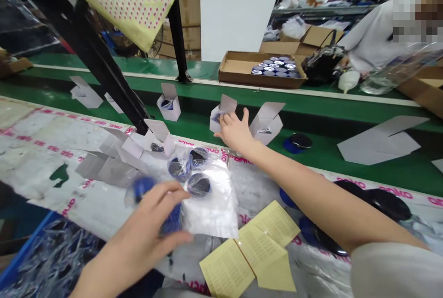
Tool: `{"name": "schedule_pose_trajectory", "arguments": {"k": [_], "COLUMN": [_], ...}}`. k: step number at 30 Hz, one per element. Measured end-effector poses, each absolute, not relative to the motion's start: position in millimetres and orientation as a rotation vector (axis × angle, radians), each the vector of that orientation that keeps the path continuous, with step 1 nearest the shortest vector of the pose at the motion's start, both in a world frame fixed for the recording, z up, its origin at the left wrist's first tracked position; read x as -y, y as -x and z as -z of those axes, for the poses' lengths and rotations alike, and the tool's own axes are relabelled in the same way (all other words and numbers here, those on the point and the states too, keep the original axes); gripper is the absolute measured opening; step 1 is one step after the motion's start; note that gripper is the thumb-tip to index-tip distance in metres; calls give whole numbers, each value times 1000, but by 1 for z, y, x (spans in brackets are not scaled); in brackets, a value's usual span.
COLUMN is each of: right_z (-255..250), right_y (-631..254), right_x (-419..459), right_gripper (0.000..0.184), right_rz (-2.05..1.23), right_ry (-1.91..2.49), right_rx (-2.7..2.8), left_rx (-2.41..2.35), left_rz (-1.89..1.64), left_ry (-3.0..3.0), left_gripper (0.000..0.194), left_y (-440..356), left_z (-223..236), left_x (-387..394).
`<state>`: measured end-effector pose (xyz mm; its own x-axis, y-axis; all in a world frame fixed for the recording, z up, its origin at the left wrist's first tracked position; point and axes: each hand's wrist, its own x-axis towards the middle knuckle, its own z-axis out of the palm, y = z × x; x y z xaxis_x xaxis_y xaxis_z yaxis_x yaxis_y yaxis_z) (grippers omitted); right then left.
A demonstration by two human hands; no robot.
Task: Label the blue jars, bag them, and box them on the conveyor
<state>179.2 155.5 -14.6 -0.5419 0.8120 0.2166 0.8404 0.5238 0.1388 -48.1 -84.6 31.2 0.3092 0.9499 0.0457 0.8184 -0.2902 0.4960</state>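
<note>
My right hand [235,131] grips a small white box [215,122] on the green conveyor, its fingers at the open top beside a plastic-wrapped item. To its right stands another open white box [266,125] with a wrapped item inside. My left hand [141,229], blurred by motion, has thumb and fingers spread around a blue wrapped round item [172,219]; contact is unclear. Past its knuckles is a smeared blue item [142,188]. Several dark-topped discs in clear wrap, one a wrapped disc [199,184], lie on clear plastic bags [216,217].
Yellow printed sheets [228,268] lie near the front edge. A blue bin [31,247] of wrapped items is at lower left. A black post [104,67] rises by the conveyor [321,150]. Across it are a carton tray [238,79] of blue-lidded items and another person [370,30].
</note>
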Motion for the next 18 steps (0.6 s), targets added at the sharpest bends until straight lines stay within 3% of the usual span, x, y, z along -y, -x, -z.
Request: {"name": "schedule_pose_trajectory", "arguments": {"k": [2, 5, 9, 12, 14, 16, 18], "right_z": [16, -2, -39, -40, -25, -9, -3], "right_y": [-179, -177, -174, -167, -159, -151, -148], "right_x": [-154, -156, -122, -66, -31, -9, -4], "right_gripper": [45, 41, 30, 36, 52, 61, 50], "right_rz": [359, 388, 404, 10, -282, -318, -346], "right_ry": [1417, 1416, 1304, 1008, 909, 921, 952], "right_rx": [2660, 2677, 2513, 2675, 2866, 2889, 2852], "left_rx": [-1574, -1609, -1778, -1865, -1872, -1845, -1798], "left_rz": [-336, -342, -764, -1176, -1241, -1163, -1052], "left_ry": [-2232, -2241, -1955, -1802, -1886, -2025, -2112], "left_gripper": [80, 92, 73, 43, 32, 33, 44], "left_y": [50, 50, 48, 43, 37, 33, 32], "left_z": [-8, 22, 31, 35, 40, 47, 51], "left_x": [104, 111, 107, 102, 98, 95, 94]}}
